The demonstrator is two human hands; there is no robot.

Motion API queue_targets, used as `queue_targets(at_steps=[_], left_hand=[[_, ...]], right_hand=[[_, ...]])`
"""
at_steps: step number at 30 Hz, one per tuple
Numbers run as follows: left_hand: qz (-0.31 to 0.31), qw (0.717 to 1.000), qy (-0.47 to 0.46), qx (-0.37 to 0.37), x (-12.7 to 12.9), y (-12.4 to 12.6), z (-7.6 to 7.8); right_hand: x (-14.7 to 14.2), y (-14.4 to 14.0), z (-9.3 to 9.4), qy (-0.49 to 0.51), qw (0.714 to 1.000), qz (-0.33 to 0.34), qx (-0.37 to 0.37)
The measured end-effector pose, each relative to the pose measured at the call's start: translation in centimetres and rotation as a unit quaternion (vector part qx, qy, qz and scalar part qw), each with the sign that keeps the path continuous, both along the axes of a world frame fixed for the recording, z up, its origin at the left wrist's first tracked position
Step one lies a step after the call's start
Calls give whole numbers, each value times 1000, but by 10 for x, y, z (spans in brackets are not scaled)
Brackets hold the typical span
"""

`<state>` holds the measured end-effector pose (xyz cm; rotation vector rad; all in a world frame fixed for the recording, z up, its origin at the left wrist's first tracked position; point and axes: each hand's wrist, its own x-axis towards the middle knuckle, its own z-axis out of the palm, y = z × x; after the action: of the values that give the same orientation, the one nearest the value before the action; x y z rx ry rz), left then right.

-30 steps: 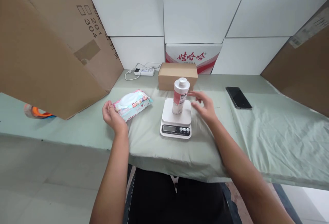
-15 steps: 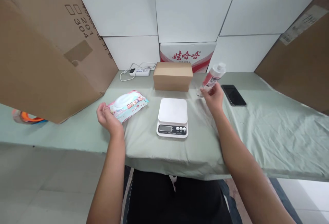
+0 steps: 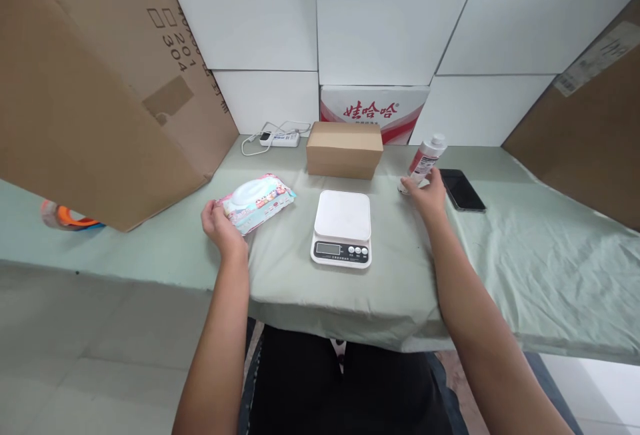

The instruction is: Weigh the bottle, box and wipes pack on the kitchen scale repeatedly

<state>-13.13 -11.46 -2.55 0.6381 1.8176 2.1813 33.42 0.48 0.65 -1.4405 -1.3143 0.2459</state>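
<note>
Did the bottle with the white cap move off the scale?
Yes. The bottle stood on the scale a second ago; now the right hand holds it tilted, off to the scale's right, beside the phone.

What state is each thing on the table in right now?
Bottle: white cap on, tilted, gripped at its base by the right hand.
Kitchen scale: platform bare, display unreadable.
Wet wipes pack: lid shut, lying flat, left hand at its near corner.
Small cardboard box: closed.
Phone: screen dark, lying flat.
Power strip: cable attached.
</note>
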Motion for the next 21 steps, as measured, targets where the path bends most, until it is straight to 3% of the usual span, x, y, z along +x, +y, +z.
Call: queue_targets(at_steps=[2, 4, 6, 8, 11, 13, 15, 18, 21], left_hand=[[-8, 1000, -7, 1, -1, 2, -3], [-2, 1000, -26, 0, 2, 2, -3], [3, 999, -47, 2, 7, 2, 1], [-6, 998, -67, 7, 10, -1, 6], [-77, 993, -86, -16, 0, -14, 14], [-166, 983, -47, -61, -18, -28, 18], [-266, 956, 33, -120, -39, -42, 23], [-369, 902, 132, -182, -61, -52, 30], [-388, 888, 158, -191, -66, -49, 33]], right_hand=[[-14, -18, 16, -9, 995, -33, 94], [-43, -40, 35, -24, 984, -17, 177], [-84, -57, 54, -63, 973, 110, 193], [-132, -61, 68, -94, 942, 285, 148], [-199, -40, 77, -121, 865, 487, -23], [-232, -16, 75, -129, 817, 543, -143], [-257, 8, 70, -175, 769, 578, -207], [-281, 30, 61, -266, 709, 619, -208], [-296, 40, 50, -285, 680, 649, -188]])
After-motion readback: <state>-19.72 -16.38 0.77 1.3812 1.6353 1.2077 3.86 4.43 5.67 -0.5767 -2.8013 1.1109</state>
